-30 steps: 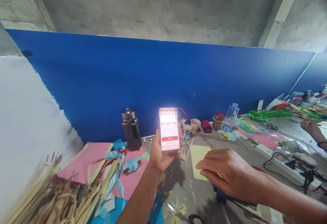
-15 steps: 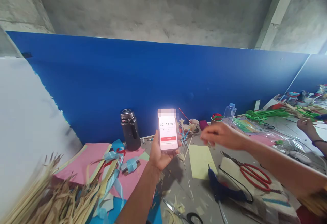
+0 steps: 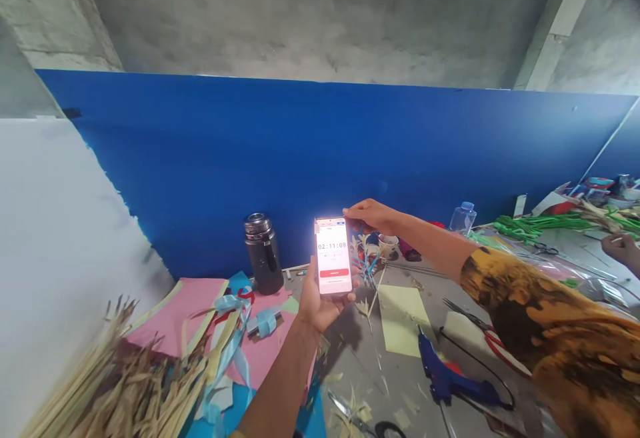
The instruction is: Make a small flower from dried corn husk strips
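Observation:
My left hand (image 3: pixel 320 303) is wrapped round a lit phone (image 3: pixel 333 258) that stands upright, its screen showing a timer at 02:11:08. At the phone's top right corner is my right hand (image 3: pixel 370 215), its fingers drawn together at the edge; whether they grip it I cannot tell. Below and right of the phone lie a yellow paper sheet (image 3: pixel 403 318) and a blue glue gun (image 3: pixel 450 378). Small dried flowers with blue ribbon (image 3: pixel 367 268) stand just behind the phone's right side.
A black flask (image 3: pixel 263 255) stands left of the phone. Dried husks (image 3: pixel 150 385), pink paper (image 3: pixel 175 305) and blue ribbon fill the left. Scissors (image 3: pixel 350 411) lie near the front. Red-handled scissors (image 3: pixel 493 341), a clear bottle (image 3: pixel 463 218) and another person's hand (image 3: pixel 620 248) are rightward.
My right hand has moved left to the phone's top corner, with its sleeve now in view. The timer went from 02:11:07 to 02:11:08. The view has shifted slightly.

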Available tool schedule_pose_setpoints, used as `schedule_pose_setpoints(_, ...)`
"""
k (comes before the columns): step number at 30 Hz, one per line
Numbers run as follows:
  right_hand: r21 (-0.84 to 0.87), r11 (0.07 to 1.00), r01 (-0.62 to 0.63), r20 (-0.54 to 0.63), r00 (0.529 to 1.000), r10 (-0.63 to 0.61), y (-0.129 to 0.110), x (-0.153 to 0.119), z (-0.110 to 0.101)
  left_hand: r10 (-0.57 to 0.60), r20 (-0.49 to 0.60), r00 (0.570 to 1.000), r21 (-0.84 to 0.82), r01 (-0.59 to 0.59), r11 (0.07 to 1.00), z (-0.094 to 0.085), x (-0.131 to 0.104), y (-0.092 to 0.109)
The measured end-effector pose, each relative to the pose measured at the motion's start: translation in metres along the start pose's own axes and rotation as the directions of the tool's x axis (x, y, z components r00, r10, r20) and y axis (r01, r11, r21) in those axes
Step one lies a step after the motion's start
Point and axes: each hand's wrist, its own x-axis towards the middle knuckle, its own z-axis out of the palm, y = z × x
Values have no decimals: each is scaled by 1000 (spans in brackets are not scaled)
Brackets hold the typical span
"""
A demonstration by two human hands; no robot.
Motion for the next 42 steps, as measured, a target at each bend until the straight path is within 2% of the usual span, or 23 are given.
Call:
schedule_pose_setpoints(8,11,1000,20,77,997,-21,21,20,3,-13,-37,999,23,14,1000,-9,6,0)
schedule_pose_setpoints(14,-76,993,84,26,996,-83,27,27,11,-22,-56,998,10,22,1000,-17,10,-1)
schedule_pose_setpoints(18,-173,975,136,-7,990,-140,29,35,15,-31,-133,991,-21,29,999,-21,16,-2)
schedule_pose_setpoints(21,-255,953,165,-32,983,-179,32,46,14,29,-327,944,5,-28,1000,-30,25,-4)
schedule_pose_setpoints(24,-340,925,168,-76,976,-205,37,59,13,148,-562,814,87,-120,989,-46,35,-5)
schedule_pose_setpoints(26,-394,905,161,-102,971,-217,43,68,12,202,-635,746,130,-155,979,-57,39,-3)
schedule_pose_setpoints(29,-452,880,146,-141,962,-232,54,78,12,252,-680,688,175,-180,968,-69,42,1)
schedule_pose_setpoints(35,-519,848,109,-209,946,-250,79,85,20,275,-704,655,200,-189,961,-77,45,1)
schedule_pose_setpoints(42,-575,815,75,-191,956,-224,98,93,36,276,-668,691,197,-194,961,-83,43,-1)
